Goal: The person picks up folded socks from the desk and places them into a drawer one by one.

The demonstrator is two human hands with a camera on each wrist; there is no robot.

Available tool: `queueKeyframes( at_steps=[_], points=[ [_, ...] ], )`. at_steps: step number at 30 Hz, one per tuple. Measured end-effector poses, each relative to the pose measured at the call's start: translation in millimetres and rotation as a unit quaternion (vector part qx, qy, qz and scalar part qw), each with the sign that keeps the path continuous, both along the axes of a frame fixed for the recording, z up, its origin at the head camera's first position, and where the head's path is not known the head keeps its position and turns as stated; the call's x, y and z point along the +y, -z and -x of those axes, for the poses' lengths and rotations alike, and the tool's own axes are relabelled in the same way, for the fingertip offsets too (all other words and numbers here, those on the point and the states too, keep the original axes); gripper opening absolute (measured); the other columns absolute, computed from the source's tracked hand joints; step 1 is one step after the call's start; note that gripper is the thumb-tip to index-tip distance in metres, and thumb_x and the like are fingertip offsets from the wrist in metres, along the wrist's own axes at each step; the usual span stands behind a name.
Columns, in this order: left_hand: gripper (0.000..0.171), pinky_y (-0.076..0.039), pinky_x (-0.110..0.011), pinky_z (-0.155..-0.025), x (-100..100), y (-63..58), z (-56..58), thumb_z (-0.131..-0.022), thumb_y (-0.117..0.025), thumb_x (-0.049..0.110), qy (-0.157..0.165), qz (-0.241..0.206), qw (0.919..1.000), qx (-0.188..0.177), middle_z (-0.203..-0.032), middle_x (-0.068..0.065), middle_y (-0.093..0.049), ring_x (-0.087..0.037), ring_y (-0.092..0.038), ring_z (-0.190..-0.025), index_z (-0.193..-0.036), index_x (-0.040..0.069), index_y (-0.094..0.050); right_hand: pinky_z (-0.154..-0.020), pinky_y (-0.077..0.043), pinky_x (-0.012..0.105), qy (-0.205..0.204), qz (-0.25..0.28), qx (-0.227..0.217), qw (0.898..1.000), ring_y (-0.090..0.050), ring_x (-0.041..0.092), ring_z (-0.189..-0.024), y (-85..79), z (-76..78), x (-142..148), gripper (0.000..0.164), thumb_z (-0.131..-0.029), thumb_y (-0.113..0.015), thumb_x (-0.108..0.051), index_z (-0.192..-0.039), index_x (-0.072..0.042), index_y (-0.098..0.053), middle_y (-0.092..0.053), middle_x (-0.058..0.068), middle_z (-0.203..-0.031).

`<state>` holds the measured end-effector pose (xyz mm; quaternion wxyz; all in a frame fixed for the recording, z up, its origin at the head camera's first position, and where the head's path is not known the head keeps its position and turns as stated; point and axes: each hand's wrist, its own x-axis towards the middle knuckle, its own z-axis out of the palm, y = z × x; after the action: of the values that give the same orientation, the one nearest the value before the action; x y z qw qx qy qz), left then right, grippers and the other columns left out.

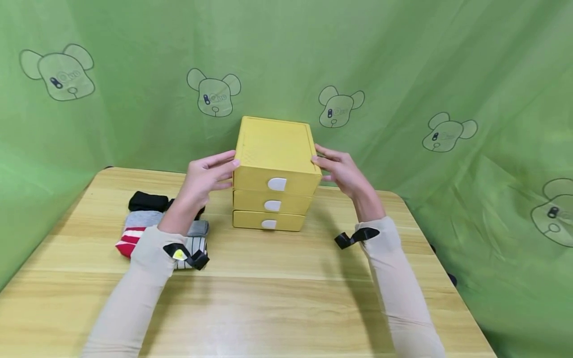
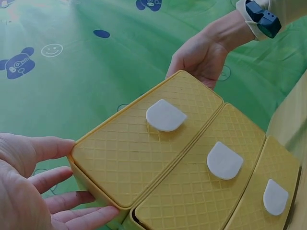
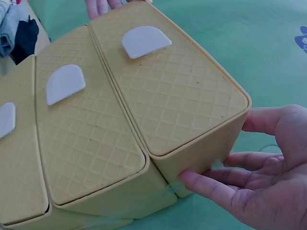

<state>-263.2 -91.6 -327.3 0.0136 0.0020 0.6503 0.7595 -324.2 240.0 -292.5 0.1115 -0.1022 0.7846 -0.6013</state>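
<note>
Left hand (image 1: 203,175) and right hand (image 1: 343,173) on opposite sides of the yellow drawer unit (image 1: 275,149), fingers (image 2: 72,200) spread apart

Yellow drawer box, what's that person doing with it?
A person has both arms out to the yellow drawer box. The left grip touches its left side near the top, and the right grip touches its right side. All three drawers look closed, and the box seems to stand on the table. Some folded cloth things lie over to the left, partly hidden behind the left arm.
</note>
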Motion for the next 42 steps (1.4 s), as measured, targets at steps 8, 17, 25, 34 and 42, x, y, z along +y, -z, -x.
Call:
queueKeyframes(
  at_steps=[8,17,25,34,42],
  points=[
    [0.052,-0.059,-0.037,-0.095,-9.9,-2.0,-0.8,-0.096,-0.073,0.023,-0.003,0.031,0.9995,-0.004,-0.145,-0.016,-0.060,-0.004,-0.071,-0.093,-0.144,0.009,-0.058,-0.119,-0.038,0.057,0.000,0.008,-0.026,1.000,-0.034,0.032,-0.152,-0.4,-0.4,-12.0,0.065,-0.103,-0.060,-0.019,-0.160,-0.013,-0.030,-0.018,0.008,-0.171],
    [0.036,-0.053,-0.019,-0.077,4.7,-7.1,-18.2,-0.091,-0.077,0.026,-0.113,0.144,0.9782,0.098,-0.101,-0.001,-0.069,-0.013,-0.064,-0.089,-0.119,0.004,-0.071,-0.121,-0.035,0.056,-0.022,-0.003,-0.055,0.998,-0.033,0.034,-0.152,-3.8,1.7,-7.5,0.070,-0.104,-0.059,-0.023,-0.163,-0.016,-0.022,-0.017,0.011,-0.171],
    [0.034,-0.059,-0.044,-0.096,21.4,-9.5,-38.0,-0.100,-0.063,0.026,0.034,0.117,0.9921,0.029,-0.108,-0.018,-0.075,-0.036,-0.072,-0.106,-0.119,-0.002,-0.069,-0.119,-0.038,0.055,-0.035,-0.030,-0.061,0.997,-0.039,0.036,-0.148,-9.7,2.0,-5.8,0.070,-0.105,-0.058,-0.023,-0.163,-0.014,-0.021,-0.032,0.019,-0.164],
    [0.058,-0.050,-0.045,-0.110,38.3,3.0,-23.8,-0.106,-0.049,0.043,0.208,0.061,0.9687,-0.121,-0.134,-0.022,-0.066,-0.039,-0.061,-0.129,-0.135,-0.006,-0.058,-0.118,-0.041,0.052,-0.044,-0.030,-0.072,0.996,-0.041,0.037,-0.146,-19.2,3.5,-8.7,0.069,-0.105,-0.057,-0.017,-0.163,-0.012,-0.020,-0.039,0.022,-0.159],
    [0.066,-0.040,-0.047,-0.119,51.3,14.2,-5.1,-0.108,-0.043,0.045,0.236,-0.038,0.9577,-0.160,-0.148,-0.027,-0.052,-0.041,-0.051,-0.138,-0.145,-0.008,-0.046,-0.114,-0.045,0.051,-0.043,0.006,-0.095,0.995,-0.052,0.033,-0.139,-21.0,9.9,-6.0,0.068,-0.102,-0.061,-0.014,-0.161,-0.014,-0.029,-0.047,0.019,-0.154]
  ],
)
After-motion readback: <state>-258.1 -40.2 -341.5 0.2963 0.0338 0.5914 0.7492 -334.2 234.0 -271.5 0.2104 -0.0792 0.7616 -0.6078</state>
